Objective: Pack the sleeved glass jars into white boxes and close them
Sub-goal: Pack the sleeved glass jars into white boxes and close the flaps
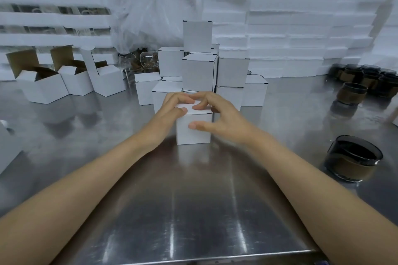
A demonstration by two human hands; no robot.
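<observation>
The white box (193, 130) stands upright on the steel tabletop (193, 211), near the centre and directly in front of the person. Its top flap lies nearly flat over the opening.

The left hand (172, 107) rests on the left top edge of the box, fingers curled over the flap and thumb against the upper left corner. The right hand (217, 114) covers the right top edge: its fingers bend down onto the flap and its thumb presses the front face. Both grips hold the box.

Directly behind the box rises a stack of closed boxes (200, 71), several tiers high, touching one another. To the left of the stack stand three open boxes (71, 82) with their brown-lined lids raised.

One sleeved jar (353, 159) of dark glass with a brown band stands at the right, well apart from the box. A second jar (351, 93) stands farther back on the right, near a group of jars (370, 77) by the rear wall.

Stacked white foam trays (301, 28) fill the background, with clear plastic bags (150, 11) between the left and right stacks.
</observation>
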